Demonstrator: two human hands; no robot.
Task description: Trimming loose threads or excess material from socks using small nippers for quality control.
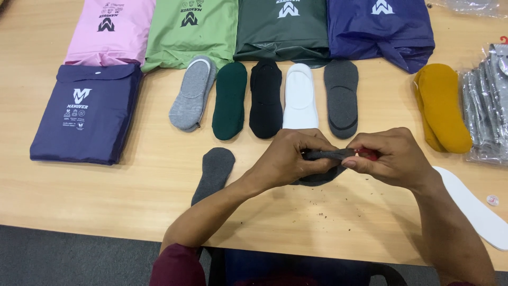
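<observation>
Fingers point(312, 151) of the left hand point(288, 159) are pressed together on one end of a dark grey sock point(325, 161), and the fingers of the right hand point(394, 156) pinch its other end, where a small red bit point(369, 154) shows between them. Both hands hold the sock just above the worktop point(106, 185), near its front edge, with the sock's lower part sagging beneath the knuckles.

Just left of the left forearm, a second dark grey sock point(214, 172) lies flat on the wood. Beyond the hands, a row of low-cut socks lies side by side: light grey point(193, 94), dark green point(230, 100), black point(265, 98), white point(300, 96) and charcoal point(341, 98). Well to the right lie mustard-yellow socks point(443, 106), and next to them a stack of grey socks in clear plastic point(489, 106). A white insert card point(476, 206) lies near the right wrist.

Along the far edge lie flat pouches in pink point(111, 29), light green point(190, 32), dark green point(283, 29) and blue point(381, 29). A navy pouch point(87, 114) sits at the left, below the pink one. Small dark crumbs point(328, 214) are scattered on the worktop under the hands.
</observation>
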